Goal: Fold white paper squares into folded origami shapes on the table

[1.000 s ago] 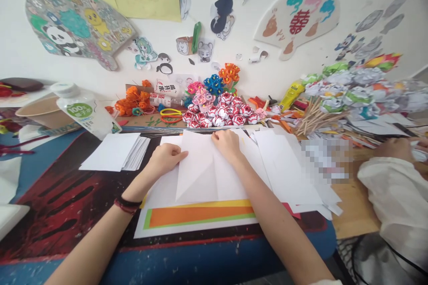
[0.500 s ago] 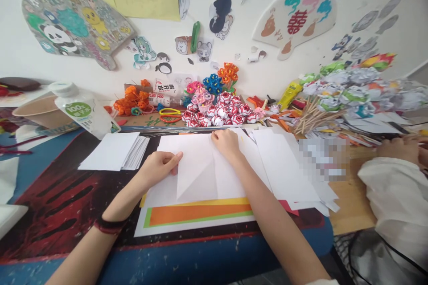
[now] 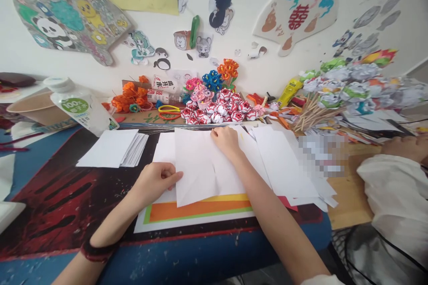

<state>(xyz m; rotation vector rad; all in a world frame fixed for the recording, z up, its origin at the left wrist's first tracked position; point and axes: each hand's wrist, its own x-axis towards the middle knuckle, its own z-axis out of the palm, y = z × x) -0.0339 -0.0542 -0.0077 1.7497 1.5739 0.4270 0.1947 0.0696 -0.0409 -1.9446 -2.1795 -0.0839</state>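
A creased white sheet of paper lies over other sheets in front of me. Its left part is lifted slightly, and a faint fold line runs down from my right hand. My left hand pinches the sheet's left edge between thumb and fingers. Curled at the far edge, my right hand grips or presses the same sheet; its fingertips are partly hidden. Beneath lie more white sheets and a stack of coloured paper with orange, yellow and green edges showing.
A pile of small white sheets sits to the left, near a white bottle. Red-and-white paper flowers line the back. At right are loose white sheets, stick-stemmed paper flowers and another person's sleeve.
My left hand has moved slightly down, and the sheet's left part now lies opened out, with the earlier diagonal fold gone. The right hand stays at the far edge.
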